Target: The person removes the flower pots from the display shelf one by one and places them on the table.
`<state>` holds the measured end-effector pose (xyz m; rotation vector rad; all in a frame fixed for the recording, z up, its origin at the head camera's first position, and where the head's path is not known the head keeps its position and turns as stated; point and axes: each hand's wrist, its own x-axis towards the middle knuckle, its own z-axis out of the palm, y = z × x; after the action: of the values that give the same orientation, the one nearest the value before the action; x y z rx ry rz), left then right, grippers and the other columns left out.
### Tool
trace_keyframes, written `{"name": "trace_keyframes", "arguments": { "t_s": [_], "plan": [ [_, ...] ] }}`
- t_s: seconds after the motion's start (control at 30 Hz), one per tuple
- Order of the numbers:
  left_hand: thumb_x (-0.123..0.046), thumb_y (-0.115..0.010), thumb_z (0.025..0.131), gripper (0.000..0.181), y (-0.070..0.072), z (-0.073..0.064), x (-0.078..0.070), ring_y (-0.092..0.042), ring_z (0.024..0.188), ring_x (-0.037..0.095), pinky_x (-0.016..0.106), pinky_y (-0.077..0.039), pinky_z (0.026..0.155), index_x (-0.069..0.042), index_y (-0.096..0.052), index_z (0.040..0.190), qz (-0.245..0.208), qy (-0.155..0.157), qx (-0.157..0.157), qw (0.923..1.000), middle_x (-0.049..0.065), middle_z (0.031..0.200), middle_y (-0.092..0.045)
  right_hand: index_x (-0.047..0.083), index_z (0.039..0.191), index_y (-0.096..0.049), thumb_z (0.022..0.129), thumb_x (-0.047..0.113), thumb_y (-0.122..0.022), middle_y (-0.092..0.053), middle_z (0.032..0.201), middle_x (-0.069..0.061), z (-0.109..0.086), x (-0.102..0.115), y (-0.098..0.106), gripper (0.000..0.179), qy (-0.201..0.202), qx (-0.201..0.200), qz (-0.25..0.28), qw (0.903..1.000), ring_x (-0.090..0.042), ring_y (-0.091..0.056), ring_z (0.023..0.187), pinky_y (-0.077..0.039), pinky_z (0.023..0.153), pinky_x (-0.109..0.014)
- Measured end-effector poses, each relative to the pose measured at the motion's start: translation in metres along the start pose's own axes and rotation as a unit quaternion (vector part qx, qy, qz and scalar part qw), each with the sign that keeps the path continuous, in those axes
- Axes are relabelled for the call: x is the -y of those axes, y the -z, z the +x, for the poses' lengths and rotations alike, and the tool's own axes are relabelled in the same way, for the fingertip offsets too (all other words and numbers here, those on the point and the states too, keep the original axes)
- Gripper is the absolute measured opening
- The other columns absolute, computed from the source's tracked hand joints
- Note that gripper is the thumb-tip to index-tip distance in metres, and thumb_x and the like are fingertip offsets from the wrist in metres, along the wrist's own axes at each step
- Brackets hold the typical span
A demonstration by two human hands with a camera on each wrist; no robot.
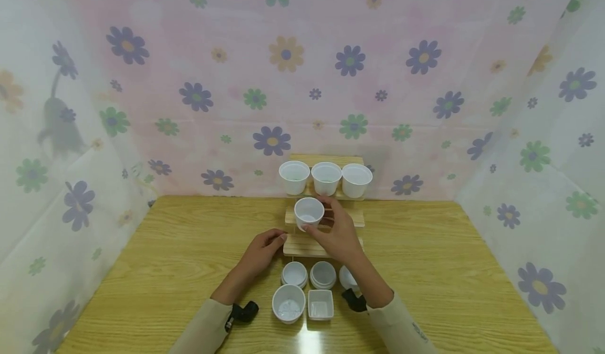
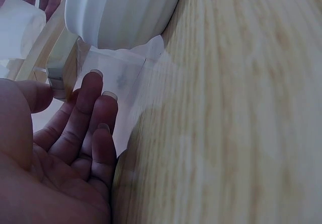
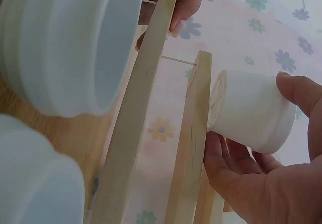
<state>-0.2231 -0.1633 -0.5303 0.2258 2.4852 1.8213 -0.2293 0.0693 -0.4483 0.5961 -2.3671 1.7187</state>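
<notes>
My right hand (image 1: 341,236) holds a small round white cup (image 1: 309,212) between thumb and fingers, its mouth facing up. In the right wrist view the base of this cup (image 3: 254,112) is right at the middle board of a three-step wooden stand (image 1: 304,246). My left hand (image 1: 260,251) grips the left end of the stand's lowest board, thumb on top and fingers below, as the left wrist view shows. On the top step three white cups stand in a row: left (image 1: 294,180), middle (image 1: 326,180) and right (image 1: 356,181).
In front of the stand, several white vessels sit on the wood-grain table (image 1: 189,243): ribbed round pots (image 1: 294,275), a wider cup (image 1: 289,304) and a square dish (image 1: 321,305). My right forearm partly covers one pot (image 1: 347,278). A flowered cloth (image 1: 236,112) hangs behind.
</notes>
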Motion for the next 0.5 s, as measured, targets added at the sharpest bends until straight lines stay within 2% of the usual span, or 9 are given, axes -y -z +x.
{"name": "trace_keyframes", "arguments": {
  "t_s": [0.2, 0.5],
  "plan": [
    [-0.027, -0.06, 0.111, 0.031, -0.001, 0.001, 0.003, -0.066, 0.091, 0.015, 0.033, -0.053, 0.086, -0.003, -0.073, 0.125, -0.004, 0.005, -0.002, 1.0, 0.005, 0.104, -0.075, 0.008, 0.146, -0.053, 0.086, 0.011, -0.091, -0.064, 0.135, -0.01, -0.008, 0.003, 0.008, 0.071, 0.0, 0.009, 0.002, 1.0, -0.031, -0.067, 0.12, -0.056, 0.102, -0.043],
    [-0.027, -0.06, 0.111, 0.03, -0.001, 0.001, 0.002, -0.066, 0.089, 0.016, 0.034, -0.052, 0.086, -0.004, -0.072, 0.126, -0.001, 0.001, -0.002, 1.0, 0.004, 0.101, -0.074, 0.007, 0.144, -0.053, 0.085, 0.011, -0.092, -0.063, 0.134, -0.011, -0.02, 0.005, 0.019, 0.071, -0.028, 0.008, -0.005, 0.9996, -0.03, -0.065, 0.122, -0.054, 0.105, -0.044]
  ]
}}
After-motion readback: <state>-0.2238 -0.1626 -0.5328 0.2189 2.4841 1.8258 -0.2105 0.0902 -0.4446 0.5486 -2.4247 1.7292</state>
